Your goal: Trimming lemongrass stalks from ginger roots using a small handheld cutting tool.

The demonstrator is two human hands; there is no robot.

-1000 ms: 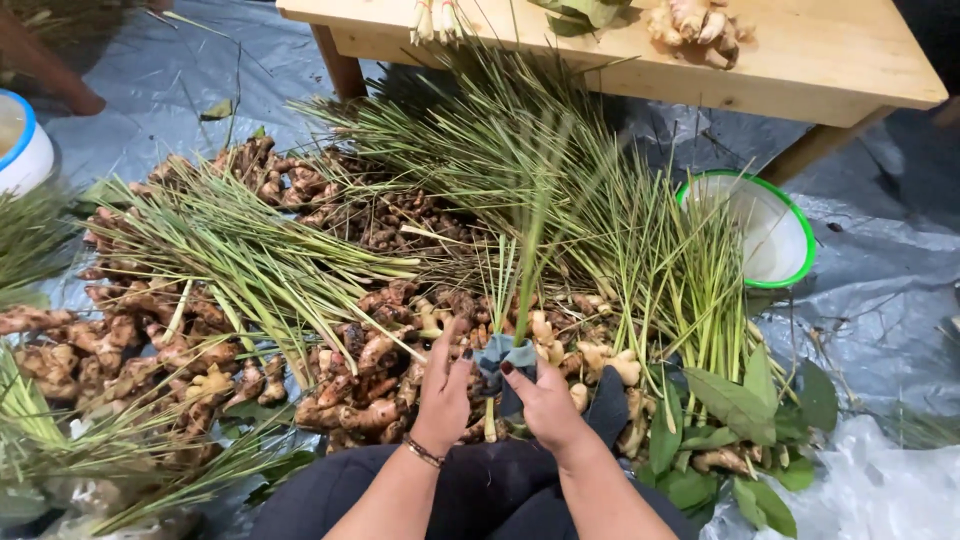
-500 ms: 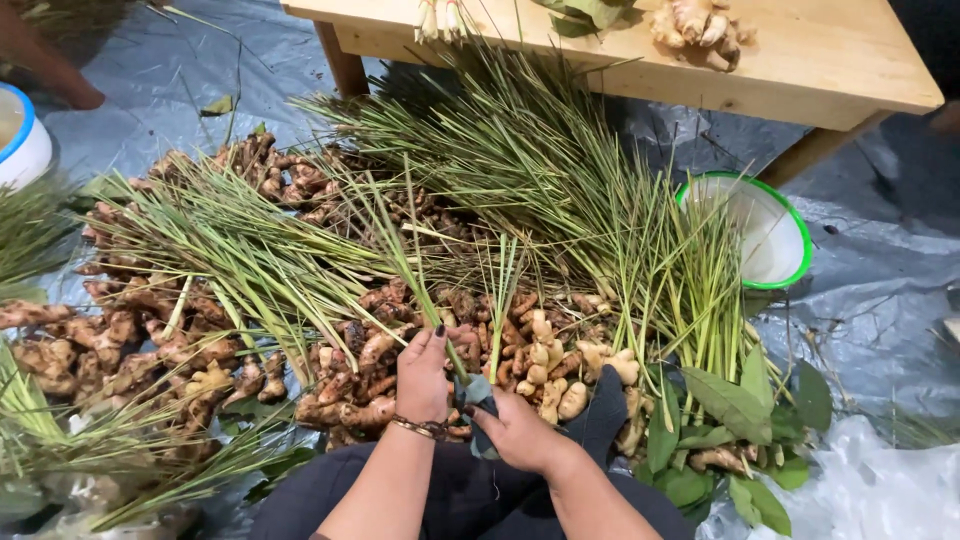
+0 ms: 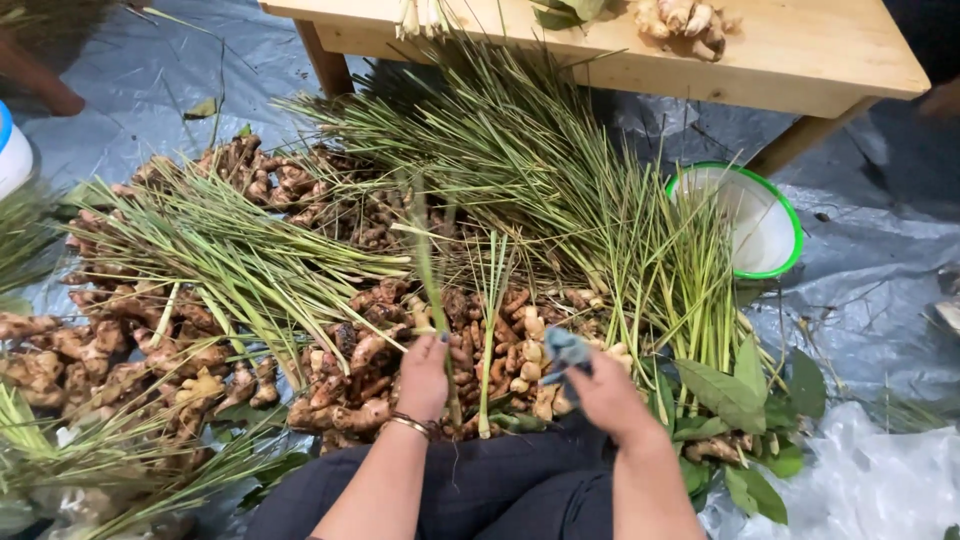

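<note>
- Far left: white tub with blue rim (image 3: 12, 150) at the frame edge, on the grey plastic sheet (image 3: 130, 80) that covers the floor.
- Left heap: ginger roots (image 3: 90, 345), knobbly, tan-brown with soil on them, green stalks lying across them in a fan.
- Left hand (image 3: 424, 375), bracelet at the wrist: clenched round the base of a lemongrass stalk (image 3: 428, 270). Half a second ago this hand lay flat on the root pile. Now it has closed and lifted the stalk upright, clear of the bundle.
- Judgement: one stalk is singled out and presented for work with the tool in the other hand.
- Stalk appearance: long, thin, pale green, slightly blurred in the upper part; lower end hidden inside the fist. It stands just in front of the person's lap, above the small roots (image 3: 510, 350).
- Right hand (image 3: 605, 395): grasping a small blue-grey tool (image 3: 567, 350), probably snips; blades not clear. A second ago both hands were together at the middle; the right has since drawn off to the right, apart from the stalk.
- Centre right: large sheaf of lemongrass (image 3: 560, 180), tips pointing under the wooden table (image 3: 800, 60).
- Right: white bowl with green rim (image 3: 775, 260), broad green leaves (image 3: 725, 395) near the knee.
</note>
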